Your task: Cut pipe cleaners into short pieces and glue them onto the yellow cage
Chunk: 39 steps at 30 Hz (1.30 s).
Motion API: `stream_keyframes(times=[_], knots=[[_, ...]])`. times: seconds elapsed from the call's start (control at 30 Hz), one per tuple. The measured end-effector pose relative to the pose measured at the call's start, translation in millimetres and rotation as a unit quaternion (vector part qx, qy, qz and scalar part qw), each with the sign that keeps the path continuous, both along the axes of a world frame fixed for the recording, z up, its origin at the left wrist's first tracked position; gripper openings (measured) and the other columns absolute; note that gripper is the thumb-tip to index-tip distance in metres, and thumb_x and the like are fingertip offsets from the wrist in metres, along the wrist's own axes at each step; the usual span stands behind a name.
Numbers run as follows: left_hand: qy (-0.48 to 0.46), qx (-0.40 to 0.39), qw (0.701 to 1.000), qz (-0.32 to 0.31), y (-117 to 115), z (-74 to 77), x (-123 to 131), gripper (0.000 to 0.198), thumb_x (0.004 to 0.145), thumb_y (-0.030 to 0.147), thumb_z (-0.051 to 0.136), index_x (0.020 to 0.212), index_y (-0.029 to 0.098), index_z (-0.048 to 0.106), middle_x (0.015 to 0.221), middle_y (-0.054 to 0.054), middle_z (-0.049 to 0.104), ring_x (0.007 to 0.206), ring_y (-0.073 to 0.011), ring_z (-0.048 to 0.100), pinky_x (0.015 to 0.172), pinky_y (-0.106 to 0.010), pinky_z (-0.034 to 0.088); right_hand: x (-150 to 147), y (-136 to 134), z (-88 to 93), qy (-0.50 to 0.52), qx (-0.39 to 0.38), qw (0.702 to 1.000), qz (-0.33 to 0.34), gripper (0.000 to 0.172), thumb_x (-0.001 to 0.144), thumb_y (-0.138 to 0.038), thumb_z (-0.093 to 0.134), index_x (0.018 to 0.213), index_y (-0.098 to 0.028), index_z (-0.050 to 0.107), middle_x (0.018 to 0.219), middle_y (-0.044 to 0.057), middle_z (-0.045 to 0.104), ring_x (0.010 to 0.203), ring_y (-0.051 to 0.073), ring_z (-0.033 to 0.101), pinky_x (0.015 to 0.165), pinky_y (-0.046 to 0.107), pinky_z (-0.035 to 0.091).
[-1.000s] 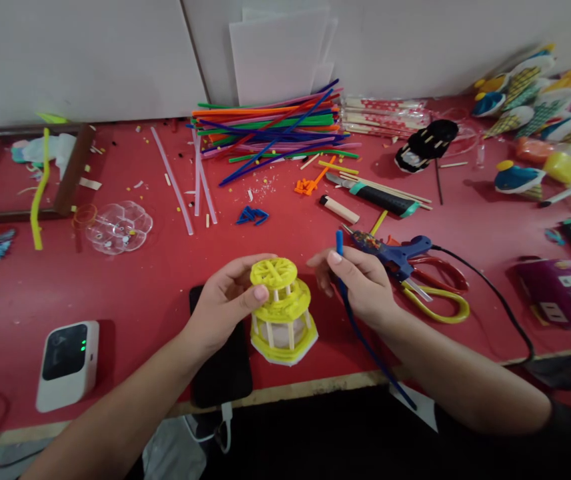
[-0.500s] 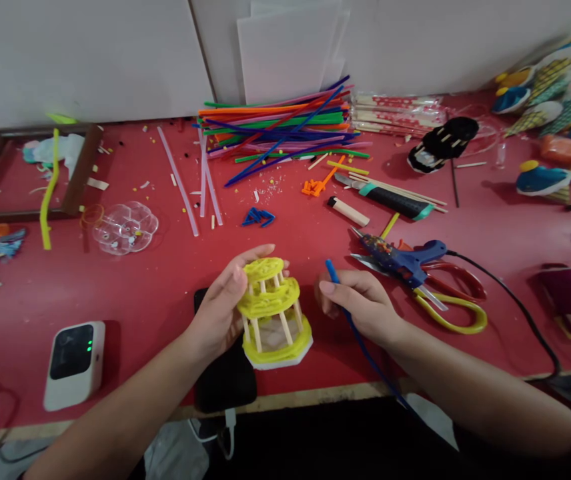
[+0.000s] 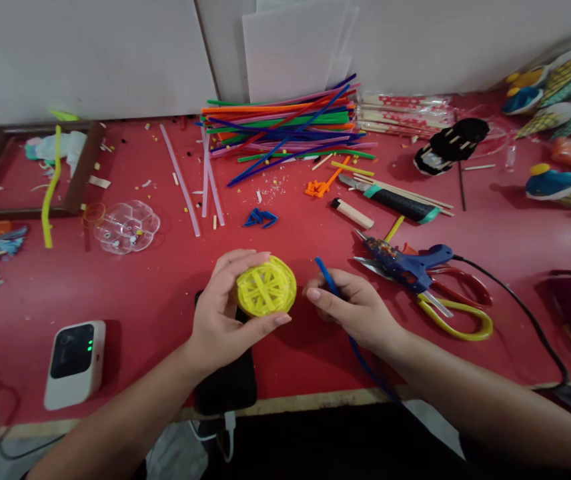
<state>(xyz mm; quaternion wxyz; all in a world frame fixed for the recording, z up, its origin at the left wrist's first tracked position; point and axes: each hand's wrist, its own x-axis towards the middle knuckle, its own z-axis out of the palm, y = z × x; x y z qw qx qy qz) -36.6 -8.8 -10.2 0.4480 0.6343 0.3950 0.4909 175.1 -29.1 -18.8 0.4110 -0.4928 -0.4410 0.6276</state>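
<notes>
The left hand (image 3: 220, 320) had tipped the yellow tower (image 3: 265, 287) from upright until its spoked top faced the camera. Its fingers and thumb were wrapped around the tower's sides, above the black phone (image 3: 225, 390) on the red table (image 3: 165, 280). The right hand (image 3: 360, 310) had barely moved and kept its pinch on the blue straw (image 3: 325, 275), whose tip sat near the tower.
</notes>
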Motion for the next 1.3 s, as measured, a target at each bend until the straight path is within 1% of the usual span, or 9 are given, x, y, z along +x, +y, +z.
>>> stream_keyframes(times=[0.23,0.47,0.63,0.73,0.87,0.97,1.03,1.13,1.3], knots=[[0.079,0.062,0.994,-0.031,-1,-5.9,-3,0.064,0.078,0.026,0.083,0.136,0.027,0.058,0.127,-0.012,0.061,0.122,-0.0283,0.061,0.106,-0.047,0.053,-1,1,1.3,-0.003,0.0,1.0,0.01,0.029,0.081,-0.049,0.077,0.081,-0.021,0.071,0.058,-0.007,0.049,0.056,0.01,0.046,0.057,0.025,0.041],[0.111,0.103,0.987,-0.06,1,-5.9,-7,0.072,0.082,0.027,0.077,0.148,0.03,0.048,0.132,-0.012,0.066,0.139,-0.032,0.046,0.119,-0.059,0.036,1,2,2.8,-0.021,0.013,0.999,0.035,0.021,0.082,-0.041,0.075,0.082,-0.021,0.07,0.064,-0.005,0.058,0.057,0.009,0.049,0.063,0.026,0.047],[0.123,0.099,0.987,-0.042,1,-5.3,-7,0.082,0.071,0.041,0.09,0.144,0.029,0.055,0.134,-0.013,0.066,0.134,-0.0327,0.052,0.115,-0.053,0.044,0,1,3.6,-0.038,0.018,0.998,0.057,0.025,0.08,-0.044,0.076,0.081,-0.02,0.07,0.072,-0.001,0.065,0.064,0.011,0.053,0.063,0.026,0.048],[0.115,0.075,0.99,-0.014,-1,-3.4,-3,0.073,0.071,0.033,0.091,0.137,0.028,0.062,0.133,-0.012,0.066,0.131,-0.0308,0.058,0.112,-0.05,0.049,-1,0,4.7,-0.046,0.013,0.997,0.066,0.034,0.08,-0.053,0.075,0.076,-0.02,0.068,0.064,-0.003,0.059,0.059,0.01,0.048,0.057,0.024,0.043],[0.076,0.019,0.997,0.007,-3,4.5,0,0.059,0.071,0.026,0.089,0.126,0.027,0.067,0.126,-0.009,0.07,0.122,-0.0276,0.064,0.107,-0.046,0.054,0,-2,5.8,0.023,-0.053,0.998,0.04,0.054,0.087,-0.071,0.056,0.072,-0.019,0.065,0.052,-0.004,0.05,0.048,0.009,0.04,0.044,0.023,0.029],[0.044,-0.032,0.997,0.058,2,18.7,-1,0.052,0.073,0.029,0.088,0.121,0.026,0.067,0.123,-0.007,0.072,0.113,-0.0262,0.068,0.1,-0.044,0.058,1,-1,5.7,0.063,-0.101,0.993,-0.005,0.053,0.087,-0.069,0.053,0.071,-0.02,0.062,0.051,-0.003,0.051,0.045,0.01,0.04,0.041,0.022,0.024],[0.041,-0.041,0.993,0.105,10,31.1,-3,0.049,0.074,0.03,0.088,0.118,0.029,0.067,0.116,-0.003,0.072,0.107,-0.0236,0.07,0.094,-0.04,0.06,2,2,5.2,0.077,-0.109,0.991,-0.026,0.044,0.084,-0.062,0.06,0.07,-0.021,0.06,0.05,-0.004,0.05,0.045,0.01,0.04,0.04,0.022,0.025],[0.062,-0.027,0.986,0.151,35,45.3,-8,0.046,0.073,0.032,0.089,0.114,0.03,0.068,0.116,0.001,0.07,0.106,-0.022,0.068,0.096,-0.039,0.057,2,4,3.8,0.094,-0.097,0.99,-0.035,0.038,0.082,-0.057,0.067,0.073,-0.02,0.065,0.054,-0.004,0.05,0.047,0.009,0.042,0.042,0.022,0.029],[0.089,0.026,0.982,0.167,101,41.7,-13,0.058,0.073,0.036,0.09,0.122,0.024,0.061,0.115,0.003,0.066,0.104,-0.0164,0.066,0.09,-0.031,0.054,4,6,-0.5,0.077,-0.053,0.995,-0.026,0.03,0.079,-0.05,0.076,0.08,-0.019,0.078,0.07,-0.002,0.059,0.052,0.007,0.047,0.05,0.024,0.037]])
